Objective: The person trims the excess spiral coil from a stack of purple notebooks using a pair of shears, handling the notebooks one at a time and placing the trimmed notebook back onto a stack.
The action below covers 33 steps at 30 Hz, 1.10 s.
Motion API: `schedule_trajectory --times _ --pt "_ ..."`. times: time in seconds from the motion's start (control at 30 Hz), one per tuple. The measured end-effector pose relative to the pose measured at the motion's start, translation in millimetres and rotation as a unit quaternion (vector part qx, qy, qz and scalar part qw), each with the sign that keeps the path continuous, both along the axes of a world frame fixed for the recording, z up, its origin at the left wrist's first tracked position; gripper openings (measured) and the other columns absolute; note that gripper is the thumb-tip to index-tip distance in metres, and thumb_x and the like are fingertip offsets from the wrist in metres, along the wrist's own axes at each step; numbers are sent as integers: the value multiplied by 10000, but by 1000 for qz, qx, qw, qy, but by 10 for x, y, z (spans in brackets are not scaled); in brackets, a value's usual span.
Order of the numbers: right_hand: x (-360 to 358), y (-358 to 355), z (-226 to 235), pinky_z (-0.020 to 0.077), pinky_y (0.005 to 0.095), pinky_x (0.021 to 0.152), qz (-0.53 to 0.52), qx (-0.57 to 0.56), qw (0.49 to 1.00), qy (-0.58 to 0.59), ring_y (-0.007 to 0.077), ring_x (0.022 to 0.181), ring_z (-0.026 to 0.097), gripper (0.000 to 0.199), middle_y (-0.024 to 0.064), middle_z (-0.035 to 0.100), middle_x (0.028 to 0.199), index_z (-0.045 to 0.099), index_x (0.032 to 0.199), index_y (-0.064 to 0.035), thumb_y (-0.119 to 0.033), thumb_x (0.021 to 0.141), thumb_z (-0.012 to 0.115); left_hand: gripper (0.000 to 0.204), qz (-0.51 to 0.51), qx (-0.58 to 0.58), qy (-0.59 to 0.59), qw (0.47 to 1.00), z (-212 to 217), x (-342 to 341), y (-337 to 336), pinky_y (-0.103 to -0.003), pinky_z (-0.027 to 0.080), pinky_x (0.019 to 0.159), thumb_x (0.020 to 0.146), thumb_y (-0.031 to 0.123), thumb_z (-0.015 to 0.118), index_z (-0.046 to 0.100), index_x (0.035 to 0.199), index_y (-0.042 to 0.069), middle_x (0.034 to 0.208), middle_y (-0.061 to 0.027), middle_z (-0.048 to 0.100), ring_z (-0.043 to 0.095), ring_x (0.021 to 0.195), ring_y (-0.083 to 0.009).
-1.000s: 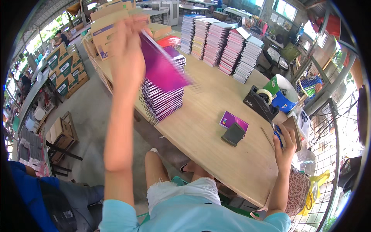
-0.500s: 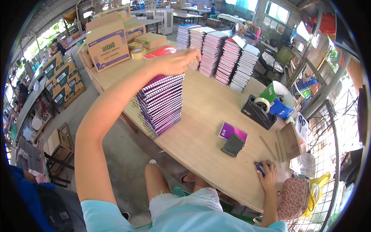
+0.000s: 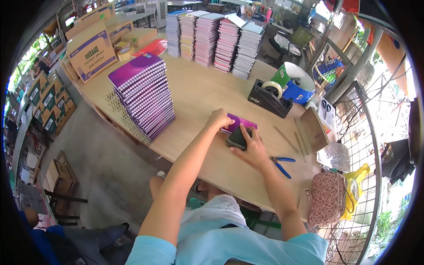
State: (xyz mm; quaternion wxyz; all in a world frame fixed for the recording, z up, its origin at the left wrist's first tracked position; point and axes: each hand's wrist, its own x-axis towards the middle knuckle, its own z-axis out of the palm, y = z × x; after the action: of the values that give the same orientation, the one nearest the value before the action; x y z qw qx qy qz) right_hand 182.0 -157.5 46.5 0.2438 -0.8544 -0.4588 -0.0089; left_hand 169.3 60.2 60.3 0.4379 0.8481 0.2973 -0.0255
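A small purple spiral notebook (image 3: 240, 119) lies on the table in front of me. My left hand (image 3: 219, 119) is closed at its left edge, fingertips pressed on the cover. My right hand (image 3: 252, 149) grips a dark grey block (image 3: 236, 139), which rests against the notebook's near side. To the right of that hand, blue-handled pliers (image 3: 282, 165) lie on the tabletop with their handles spread. Two loose wire spirals (image 3: 287, 139) are beyond the pliers. At the left stands a tall stack of purple spiral notebooks (image 3: 148, 99), with nobody's hand on it.
Several notebook stacks (image 3: 207, 39) line the far edge. A black tape dispenser (image 3: 270, 98) stands by a green and blue container (image 3: 298, 84). A brown board (image 3: 314, 129), a patterned bag (image 3: 326, 198) and a wire fence border the right side. Cardboard boxes (image 3: 92, 55) sit at the far left.
My left hand has come from the top of the tall stack to the small notebook. My right hand has let go of the pliers and taken hold of the dark block. The view has shifted.
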Motion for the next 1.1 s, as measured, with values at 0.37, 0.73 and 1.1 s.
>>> schedule_trajectory --times 0.37,0.73,1.1 --pt "856 -289 -209 400 545 1013 -142 106 977 -117 399 1290 413 851 153 465 1342 427 1473 -159 -453 764 797 585 123 40 -266 955 -24 -361 190 -451 548 815 811 24 731 513 1350 89 986 -212 683 684 931 -359" --pt "928 -856 22 522 386 681 -82 136 980 -121 296 815 641 223 142 623 1029 632 1065 -41 -24 848 681 240 -19 129 -436 890 -392 -1698 -629 -356 492 840 950 44 588 570 1189 31 1113 -142 570 594 985 -287" --pt "-144 -434 317 532 334 715 101 160 974 122 220 855 664 180 87 705 902 744 990 -45 29 830 708 220 60 82 -463 880 -496 -1630 -754 -368 516 688 937 181 678 578 1070 37 1011 -133 541 612 850 -291"
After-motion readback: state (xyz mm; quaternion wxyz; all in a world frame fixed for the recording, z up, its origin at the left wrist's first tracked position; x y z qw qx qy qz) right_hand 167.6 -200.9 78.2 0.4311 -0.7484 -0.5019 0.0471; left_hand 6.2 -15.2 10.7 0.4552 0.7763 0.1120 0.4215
